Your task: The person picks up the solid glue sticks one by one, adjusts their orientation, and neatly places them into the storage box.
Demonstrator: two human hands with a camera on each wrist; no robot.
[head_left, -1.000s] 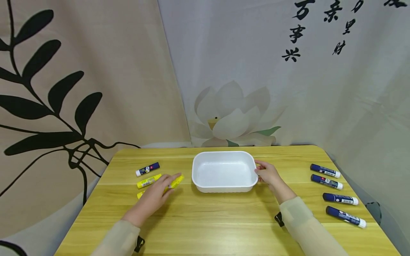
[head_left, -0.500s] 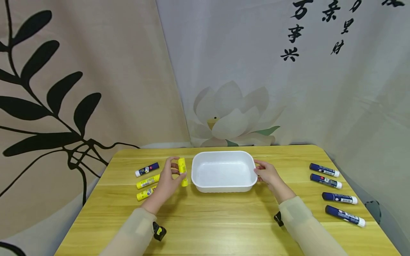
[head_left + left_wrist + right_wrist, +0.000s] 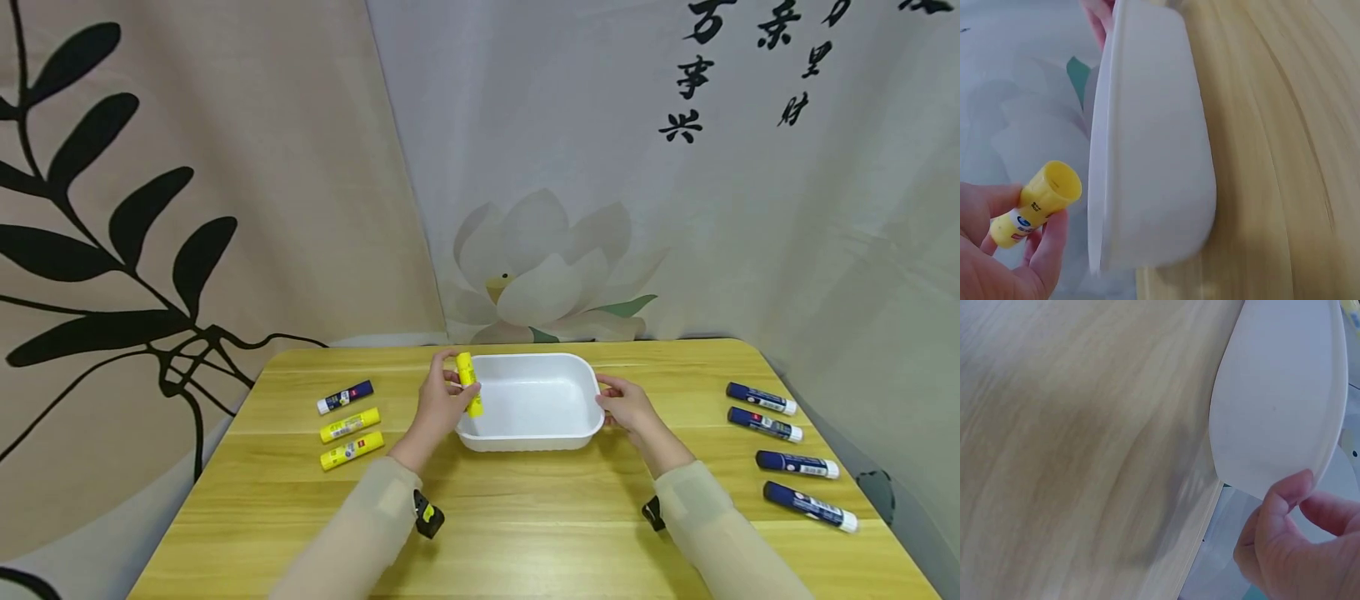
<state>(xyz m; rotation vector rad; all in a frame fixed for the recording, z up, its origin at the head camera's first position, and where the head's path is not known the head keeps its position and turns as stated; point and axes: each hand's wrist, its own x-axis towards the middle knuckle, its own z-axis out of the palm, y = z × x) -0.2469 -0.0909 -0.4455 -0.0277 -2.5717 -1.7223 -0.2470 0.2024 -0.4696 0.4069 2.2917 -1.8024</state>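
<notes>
Between thumb and fingers, my left hand [image 3: 441, 402] pinches a yellow glue stick [image 3: 470, 385] over the left rim of a white plastic tub [image 3: 536, 443]. In the left wrist view the glue stick [image 3: 1038, 203] is tilted beside the tub's rim [image 3: 1105, 156], its round end toward the camera. My right hand [image 3: 627, 408] grips the right rim of the tub; the right wrist view has its thumb and index finger [image 3: 1294, 487] pinching that edge. Two more yellow glue sticks, one upper [image 3: 349, 425] and one lower [image 3: 352, 450], lie on the table at left.
A navy glue stick with a white cap [image 3: 345, 397] lies above the yellow ones. Several navy-and-white glue sticks [image 3: 797, 465] lie in a column at the right of the wooden table [image 3: 540, 525]. A printed curtain [image 3: 337, 167] hangs behind the table.
My left hand has picked up a yellow glue stick from the left group, turned it upright and carried it right to the tub. My right hand stays on the rim.
</notes>
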